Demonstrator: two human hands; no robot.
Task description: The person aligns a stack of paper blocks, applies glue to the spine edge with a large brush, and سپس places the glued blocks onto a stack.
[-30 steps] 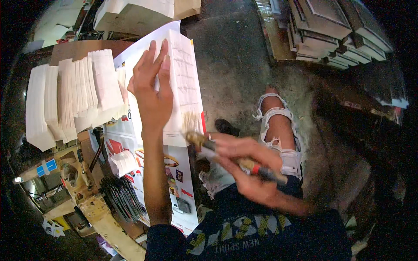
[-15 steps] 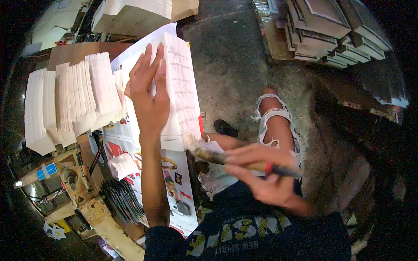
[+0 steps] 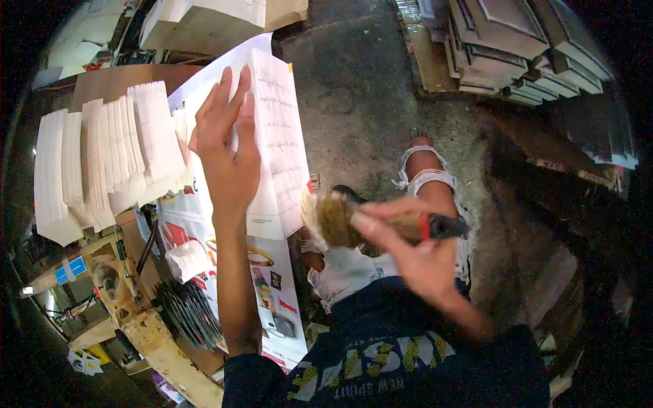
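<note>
My left hand (image 3: 228, 146) lies flat with its fingers stretched out on top of a thick block of stitched pages (image 3: 277, 129). Rows of thread marks cross the block's right-hand side, which faces the floor area. In my right hand (image 3: 415, 255) is a wide paint brush (image 3: 337, 221) with pale bristle tips, a brown body and a red and black handle end. Its tips are beside the near right edge of the block; motion blur hides whether they touch. Beneath the block lies a colourful printed sheet (image 3: 275, 326).
Several page blocks (image 3: 160, 129) stand in a row left of my hand. Another stack (image 3: 204, 27) is at the back. A worn yellow machine (image 3: 146, 333) and a bundle of dark thin sheets (image 3: 187, 313) are at lower left. Framed-looking stacks (image 3: 500, 34) fill the upper right.
The brush has moved slightly up and right and turned, so its broad face now shows. My left hand keeps its place on the page block.
</note>
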